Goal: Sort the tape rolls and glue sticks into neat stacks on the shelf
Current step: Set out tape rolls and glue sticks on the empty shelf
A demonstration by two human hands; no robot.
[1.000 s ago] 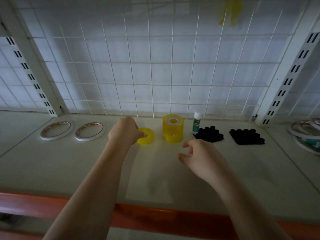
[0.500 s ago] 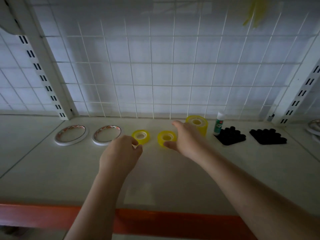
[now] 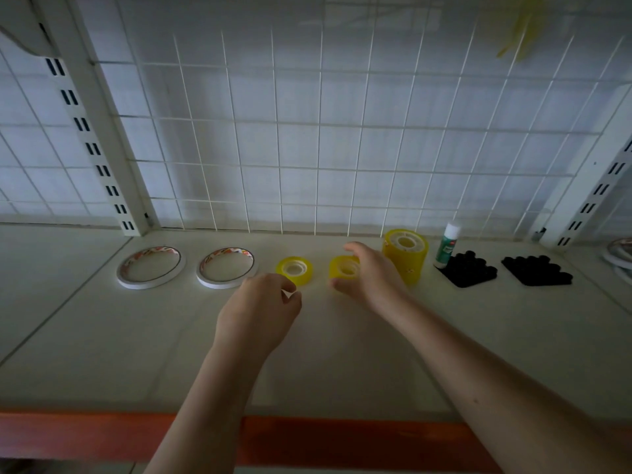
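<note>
right hand (image 3: 371, 278) wrapped round a small yellow tape roll (image 3: 344, 268), thumb at the near side, fingers over the far rim, roll tilted a little with its core showing. just left of it, a second small yellow tape roll (image 3: 294, 270) lying flat on the pale shelf (image 3: 102, 336), apart from the first. left hand (image 3: 260, 307) hovering in front of that second roll, fingers loosely curled, nothing held, fingertips close to the roll's near edge but contact not clear.

right behind the right hand, a tall yellow tape stack (image 3: 406, 254), upright, near the wire grid back panel (image 3: 307, 131). just beside the stack on its right, a glue stick (image 3: 447, 244) standing upright, white cap on top, green label. touching or nearly touching its base, a black cluster of caps (image 3: 470, 271); well to the right, another black cluster (image 3: 537, 273), both too dark to read in detail.

far left, two flat white-rimmed tape rings (image 3: 150, 271) (image 3: 227, 271) lying side by side, patterned inside, slightly apart. at the right edge of the view, part of another white ring (image 3: 619, 254), cut off. orange shelf edge (image 3: 85, 436) along the front.
</note>
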